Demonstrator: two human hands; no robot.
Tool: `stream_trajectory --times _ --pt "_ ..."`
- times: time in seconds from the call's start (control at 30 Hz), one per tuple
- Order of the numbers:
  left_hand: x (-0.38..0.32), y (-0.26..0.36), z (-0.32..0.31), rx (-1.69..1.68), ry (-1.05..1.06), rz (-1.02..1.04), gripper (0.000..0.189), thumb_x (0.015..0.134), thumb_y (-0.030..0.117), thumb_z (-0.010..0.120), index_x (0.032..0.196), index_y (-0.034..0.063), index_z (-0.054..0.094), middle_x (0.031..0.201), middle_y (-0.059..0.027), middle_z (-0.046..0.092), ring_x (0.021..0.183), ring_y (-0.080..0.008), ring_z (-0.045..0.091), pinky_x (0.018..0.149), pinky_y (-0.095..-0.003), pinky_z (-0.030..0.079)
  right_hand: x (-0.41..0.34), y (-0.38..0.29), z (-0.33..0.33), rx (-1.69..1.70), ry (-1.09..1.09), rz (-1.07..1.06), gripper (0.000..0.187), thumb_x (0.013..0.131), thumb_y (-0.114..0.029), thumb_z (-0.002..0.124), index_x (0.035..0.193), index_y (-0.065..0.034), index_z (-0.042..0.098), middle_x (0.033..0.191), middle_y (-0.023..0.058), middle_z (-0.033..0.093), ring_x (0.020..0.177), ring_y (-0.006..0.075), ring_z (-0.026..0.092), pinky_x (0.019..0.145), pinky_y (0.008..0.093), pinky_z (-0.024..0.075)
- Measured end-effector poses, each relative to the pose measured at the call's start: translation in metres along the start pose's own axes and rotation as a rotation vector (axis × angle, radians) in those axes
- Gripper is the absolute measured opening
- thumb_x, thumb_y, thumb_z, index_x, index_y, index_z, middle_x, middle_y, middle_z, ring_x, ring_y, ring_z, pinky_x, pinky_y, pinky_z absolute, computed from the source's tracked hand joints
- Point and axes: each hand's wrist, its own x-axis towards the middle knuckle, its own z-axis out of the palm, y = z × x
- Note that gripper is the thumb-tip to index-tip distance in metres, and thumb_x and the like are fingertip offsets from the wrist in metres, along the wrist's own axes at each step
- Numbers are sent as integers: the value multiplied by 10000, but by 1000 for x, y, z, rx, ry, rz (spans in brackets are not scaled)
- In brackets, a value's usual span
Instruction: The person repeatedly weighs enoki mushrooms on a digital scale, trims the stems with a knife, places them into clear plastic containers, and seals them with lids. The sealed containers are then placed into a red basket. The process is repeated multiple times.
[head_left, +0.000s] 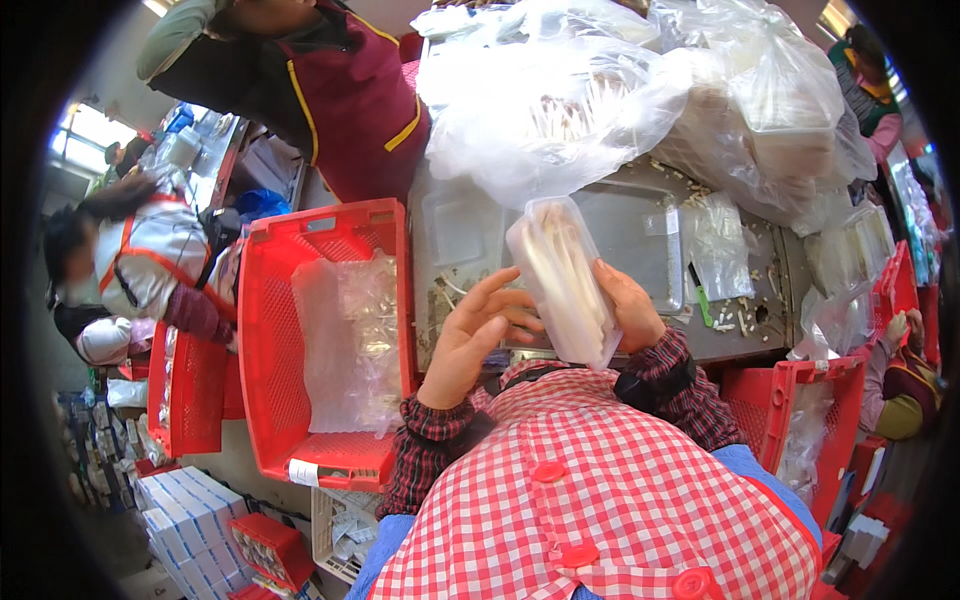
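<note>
My right hand (631, 304) holds a clear plastic tray (566, 289) by its right side; the tray is filled with long pale pieces, perhaps mushroom stems, and tilts above the table's near edge. On the tray's left, my left hand (480, 322) has its fingers spread, and whether the fingertips touch the tray cannot be told. Beyond the tray lies a large clear bag (525, 142) with more pale stems (574, 112) in it. A shallow clear tray (634, 225) rests on the metal table behind my right hand. Right of it are a green-handled knife (701, 296) and flat clear bags (718, 244).
A red plastic crate (251, 360) with clear packs stands left of me, another red crate (784, 405) at the right. Bagged stacks of trays (791, 142) stand at the back right. A person in a maroon apron (360, 97) is across the table; a person (150, 262) sits far left.
</note>
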Motion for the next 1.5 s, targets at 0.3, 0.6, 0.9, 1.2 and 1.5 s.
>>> stream_trajectory --times 0.3,0.6,0.9,1.2,1.5 --pt "-1 -5 -7 -8 -30 -36 407 973 178 486 1342 20 421 1141 -120 601 982 -168 600 852 -283 474 -1 7 -27 712 -362 272 567 961 -369 459 1353 26 353 958 104 538 788 162 531 668 265 455" --pt "-5 -8 -9 63 8 -57 235 972 169 498 1117 -5 562 973 -96 641 899 -152 609 823 -275 473 -7 7 -21 869 -485 343 545 965 -336 460 1350 35 356 954 88 491 782 152 502 677 258 449" --pt "-6 -14 -9 -27 59 -75 229 991 181 467 868 12 560 780 -54 586 769 -138 582 756 -284 472 -5 9 -25 818 -204 277 444 965 -251 485 1269 62 400 987 84 535 843 174 558 749 274 490" --pt "-1 -12 -6 -30 55 -56 276 1005 190 427 805 23 517 741 -60 546 726 -159 558 728 -294 466 -3 8 -26 745 -121 247 413 976 -257 465 1221 70 407 993 95 555 873 196 593 766 296 520" --pt "4 -16 -7 -54 43 -31 266 1009 209 417 861 19 529 777 -62 557 772 -165 564 740 -293 463 -11 5 -25 179 92 -44 340 1001 -283 426 1202 -17 491 1100 96 594 945 183 601 851 339 494"
